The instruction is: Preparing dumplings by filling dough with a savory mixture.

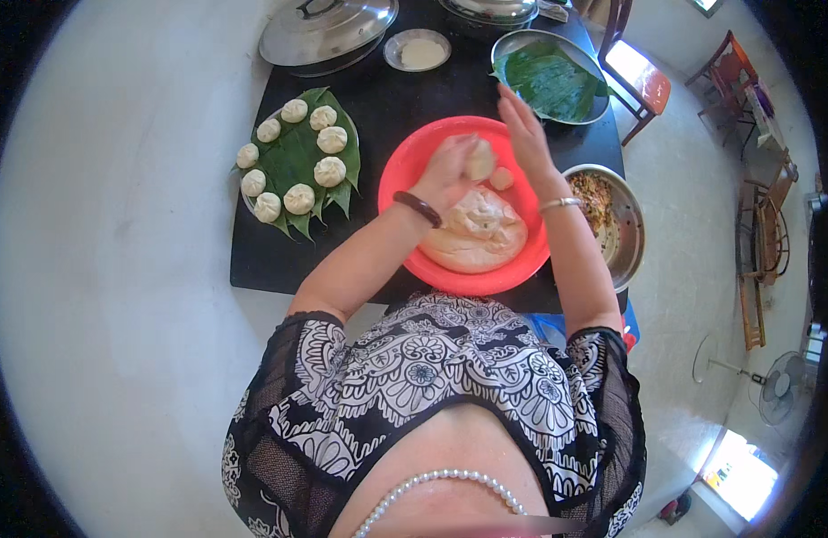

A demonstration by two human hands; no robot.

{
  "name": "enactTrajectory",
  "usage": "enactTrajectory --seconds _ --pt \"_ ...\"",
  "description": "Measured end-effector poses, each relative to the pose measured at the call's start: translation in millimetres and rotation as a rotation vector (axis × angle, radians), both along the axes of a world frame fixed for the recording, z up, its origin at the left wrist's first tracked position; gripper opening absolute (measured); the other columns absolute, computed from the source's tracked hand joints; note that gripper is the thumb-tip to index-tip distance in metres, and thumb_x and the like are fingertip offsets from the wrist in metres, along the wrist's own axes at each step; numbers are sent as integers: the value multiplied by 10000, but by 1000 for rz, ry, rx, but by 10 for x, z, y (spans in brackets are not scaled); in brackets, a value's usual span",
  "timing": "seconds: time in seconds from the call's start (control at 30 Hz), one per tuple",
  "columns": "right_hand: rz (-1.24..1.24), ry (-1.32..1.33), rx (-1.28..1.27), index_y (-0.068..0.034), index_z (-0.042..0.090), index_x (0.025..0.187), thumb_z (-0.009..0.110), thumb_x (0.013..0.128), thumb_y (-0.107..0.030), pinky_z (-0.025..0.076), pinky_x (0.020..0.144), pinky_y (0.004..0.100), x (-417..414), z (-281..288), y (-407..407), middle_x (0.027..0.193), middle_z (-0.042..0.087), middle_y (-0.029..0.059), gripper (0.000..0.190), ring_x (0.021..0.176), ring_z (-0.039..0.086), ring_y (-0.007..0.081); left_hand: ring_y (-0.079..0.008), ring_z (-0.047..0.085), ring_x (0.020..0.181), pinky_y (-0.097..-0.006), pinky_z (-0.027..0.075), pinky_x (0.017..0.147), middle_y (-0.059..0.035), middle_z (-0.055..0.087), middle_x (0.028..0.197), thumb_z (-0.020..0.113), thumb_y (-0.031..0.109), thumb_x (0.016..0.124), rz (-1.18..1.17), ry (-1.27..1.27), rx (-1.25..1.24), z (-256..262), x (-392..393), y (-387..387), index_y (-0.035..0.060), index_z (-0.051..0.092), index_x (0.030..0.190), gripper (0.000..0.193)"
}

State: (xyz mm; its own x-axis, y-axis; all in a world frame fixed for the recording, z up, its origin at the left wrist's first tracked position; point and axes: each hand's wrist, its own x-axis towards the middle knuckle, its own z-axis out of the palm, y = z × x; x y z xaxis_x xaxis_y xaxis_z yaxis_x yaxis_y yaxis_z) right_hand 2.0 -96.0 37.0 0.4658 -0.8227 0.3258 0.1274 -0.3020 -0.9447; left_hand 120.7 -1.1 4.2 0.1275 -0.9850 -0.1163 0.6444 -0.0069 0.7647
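Above a red plastic basin, my left hand holds a flattened piece of dough at its fingers. My right hand is raised at the basin's right side, fingers extended and together, with nothing seen in it; its palm faces the left hand. A large mass of dough lies in the basin, and a small dough ball sits just above it. On the left, several pleated filled buns rest in a ring on green leaves that cover a plate.
A metal bowl of chopped filling stands right of the basin. Behind are a leaf-lined metal pan, a small dish of white powder and lidded pots. A wooden chair stands beyond the black table.
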Motion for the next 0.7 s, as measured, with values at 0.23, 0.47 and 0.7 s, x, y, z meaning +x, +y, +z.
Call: enactTrajectory --seconds 0.23,0.47,0.7 --pt "-117 261 -920 -18 425 1422 385 994 -94 227 1162 393 54 791 1045 1524 346 169 436 1448 260 301 -382 491 1272 -491 397 1058 -178 534 1352 367 643 950 27 144 -261 763 -147 23 124 409 1409 694" --pt "-174 184 -1075 -60 531 1356 526 924 -188 246 1143 411 -163 706 585 1489 403 176 450 1412 321 348 -328 456 1310 -487 372 1094 -140 480 1406 352 543 994 -85 252 -220 1523 -237 158 119 289 1484 651" --pt "13 32 -755 -113 564 1330 634 835 -154 257 1135 473 -186 1204 300 1502 394 159 502 1431 269 387 -315 441 1319 -524 321 1117 -97 410 1468 323 438 1025 -240 175 -214 1380 -270 375 176 328 1469 515"
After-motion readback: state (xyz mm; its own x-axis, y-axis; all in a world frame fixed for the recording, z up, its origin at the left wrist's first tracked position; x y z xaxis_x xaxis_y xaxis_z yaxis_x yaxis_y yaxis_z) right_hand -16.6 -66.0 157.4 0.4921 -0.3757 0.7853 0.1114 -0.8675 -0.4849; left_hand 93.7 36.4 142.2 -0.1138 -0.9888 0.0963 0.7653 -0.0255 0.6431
